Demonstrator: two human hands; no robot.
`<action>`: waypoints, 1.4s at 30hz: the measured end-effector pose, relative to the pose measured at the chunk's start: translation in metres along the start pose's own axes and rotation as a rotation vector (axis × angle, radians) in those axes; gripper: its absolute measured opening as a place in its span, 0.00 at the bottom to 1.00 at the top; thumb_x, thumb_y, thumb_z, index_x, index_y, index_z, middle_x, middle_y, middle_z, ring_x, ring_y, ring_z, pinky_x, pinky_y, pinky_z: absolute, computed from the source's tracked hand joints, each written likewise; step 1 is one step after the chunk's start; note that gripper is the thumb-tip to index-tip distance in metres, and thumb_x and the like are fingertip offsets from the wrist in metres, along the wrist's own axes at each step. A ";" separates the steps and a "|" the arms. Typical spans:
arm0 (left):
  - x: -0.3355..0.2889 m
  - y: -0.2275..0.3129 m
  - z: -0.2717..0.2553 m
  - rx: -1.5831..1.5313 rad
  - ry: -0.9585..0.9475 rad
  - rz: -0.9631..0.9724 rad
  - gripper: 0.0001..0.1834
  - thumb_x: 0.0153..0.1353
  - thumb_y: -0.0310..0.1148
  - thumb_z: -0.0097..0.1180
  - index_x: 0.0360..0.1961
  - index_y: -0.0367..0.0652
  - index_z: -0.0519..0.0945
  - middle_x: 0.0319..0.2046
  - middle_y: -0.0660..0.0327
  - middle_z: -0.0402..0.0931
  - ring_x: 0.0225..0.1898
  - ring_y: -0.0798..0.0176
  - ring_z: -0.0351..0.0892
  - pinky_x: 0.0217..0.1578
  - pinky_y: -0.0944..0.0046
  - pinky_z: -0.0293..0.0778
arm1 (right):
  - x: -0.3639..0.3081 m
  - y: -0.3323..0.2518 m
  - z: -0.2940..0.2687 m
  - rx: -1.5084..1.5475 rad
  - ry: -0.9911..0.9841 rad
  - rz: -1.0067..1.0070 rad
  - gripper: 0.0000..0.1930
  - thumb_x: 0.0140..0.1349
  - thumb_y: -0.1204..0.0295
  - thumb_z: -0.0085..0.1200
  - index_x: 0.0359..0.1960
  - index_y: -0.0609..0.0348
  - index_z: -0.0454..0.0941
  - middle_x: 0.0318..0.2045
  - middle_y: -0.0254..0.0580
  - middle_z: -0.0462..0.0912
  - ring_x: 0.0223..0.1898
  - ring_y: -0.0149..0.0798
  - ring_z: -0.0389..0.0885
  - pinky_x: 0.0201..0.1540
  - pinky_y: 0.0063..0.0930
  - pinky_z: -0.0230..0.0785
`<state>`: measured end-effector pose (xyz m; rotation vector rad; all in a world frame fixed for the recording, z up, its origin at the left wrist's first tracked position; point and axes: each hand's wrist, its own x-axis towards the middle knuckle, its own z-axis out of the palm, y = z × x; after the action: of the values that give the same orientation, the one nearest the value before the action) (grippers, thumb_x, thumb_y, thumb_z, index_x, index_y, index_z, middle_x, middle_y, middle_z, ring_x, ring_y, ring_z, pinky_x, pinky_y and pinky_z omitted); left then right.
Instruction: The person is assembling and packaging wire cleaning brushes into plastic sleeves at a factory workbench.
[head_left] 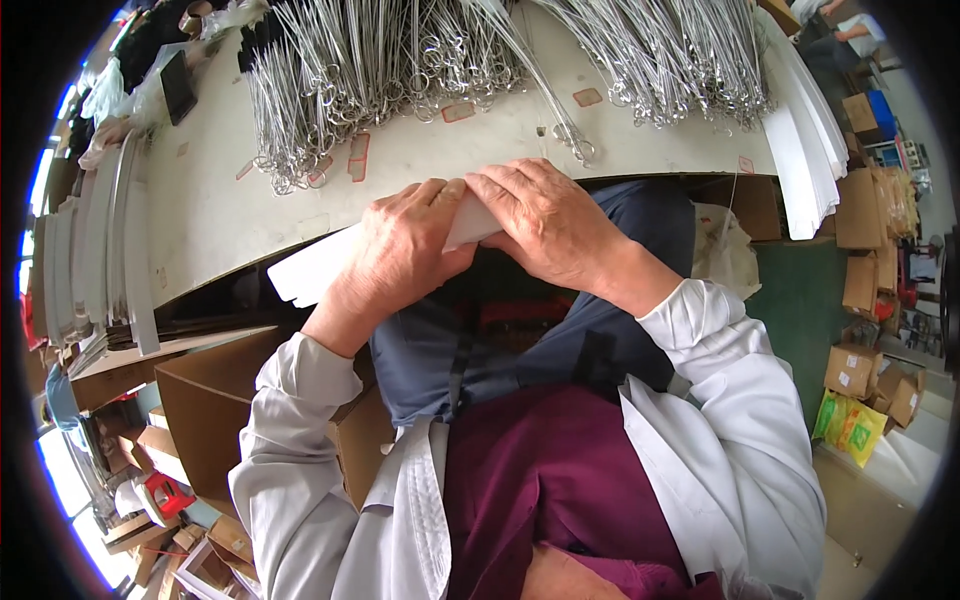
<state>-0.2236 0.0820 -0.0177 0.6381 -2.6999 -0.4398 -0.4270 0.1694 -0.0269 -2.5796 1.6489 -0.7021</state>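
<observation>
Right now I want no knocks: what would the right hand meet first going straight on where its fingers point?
Probably the left hand, holding the white piece just ahead of the right hand; any gap is hard to judge.

- Long, flat white strips [315,262]: middle and right end hidden by the bare left hand [400,240] and bare right hand [543,215]; their number cannot be told.
- Thin, silvery metal rods with looped ends [345,75]: upper ends cut off.
- Small red-edged patches [358,158]: markings too small to tell.
</observation>
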 end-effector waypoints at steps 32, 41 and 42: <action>-0.028 -0.064 -0.039 0.239 0.084 -0.091 0.35 0.55 0.39 0.72 0.61 0.34 0.74 0.55 0.47 0.78 0.56 0.43 0.78 0.58 0.49 0.74 | 0.046 0.028 0.018 -0.020 -0.003 0.008 0.32 0.59 0.65 0.69 0.65 0.61 0.74 0.60 0.46 0.79 0.62 0.49 0.76 0.68 0.40 0.67; -0.031 -0.069 -0.024 0.244 0.141 -0.141 0.29 0.61 0.37 0.67 0.60 0.33 0.76 0.55 0.44 0.79 0.56 0.40 0.78 0.57 0.48 0.75 | 0.051 0.031 0.037 -0.002 0.154 -0.004 0.27 0.59 0.67 0.67 0.59 0.64 0.78 0.56 0.46 0.81 0.59 0.49 0.77 0.66 0.39 0.67; -0.032 -0.068 -0.022 0.238 0.165 -0.146 0.29 0.61 0.37 0.66 0.60 0.33 0.76 0.55 0.44 0.79 0.57 0.40 0.78 0.58 0.48 0.75 | 0.050 0.030 0.037 -0.003 0.153 -0.004 0.27 0.59 0.67 0.67 0.59 0.64 0.78 0.56 0.46 0.81 0.59 0.49 0.77 0.66 0.39 0.67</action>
<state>-0.1631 0.0340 -0.0310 0.8997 -2.5783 -0.0937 -0.4221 0.1039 -0.0487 -2.5909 1.6852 -0.9192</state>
